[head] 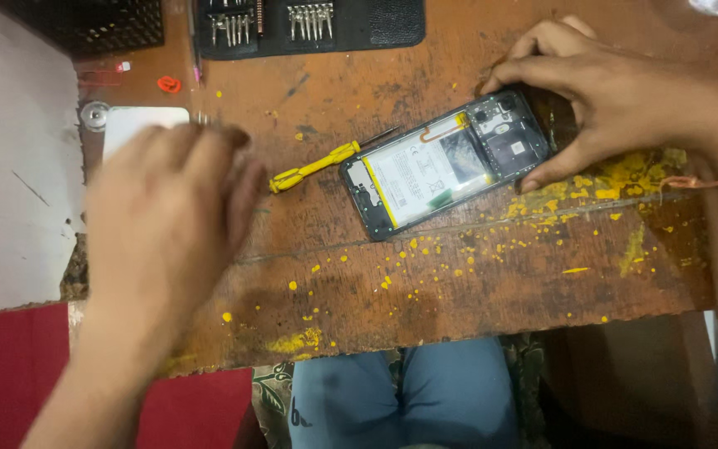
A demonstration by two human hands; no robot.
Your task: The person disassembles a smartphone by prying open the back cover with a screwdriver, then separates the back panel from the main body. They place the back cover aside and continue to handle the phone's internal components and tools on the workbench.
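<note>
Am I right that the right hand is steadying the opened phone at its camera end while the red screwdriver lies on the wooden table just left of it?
Not quite: the screwdriver is yellow, not red, as the head view shows. The rest holds: the right hand steadies the opened phone at its camera end, and the tool lies on the wooden table just left of it.

There is just the one view, worn on the person's head and looking almost straight down over the bench from close above. The bench's near edge crosses the lower part of the picture, with the person's knees in blue trousers showing beneath it, so the camera sits right over the seat. The far side of the bench runs along the top. Both forearms enter from the lower corners, the left hand blurred
</note>
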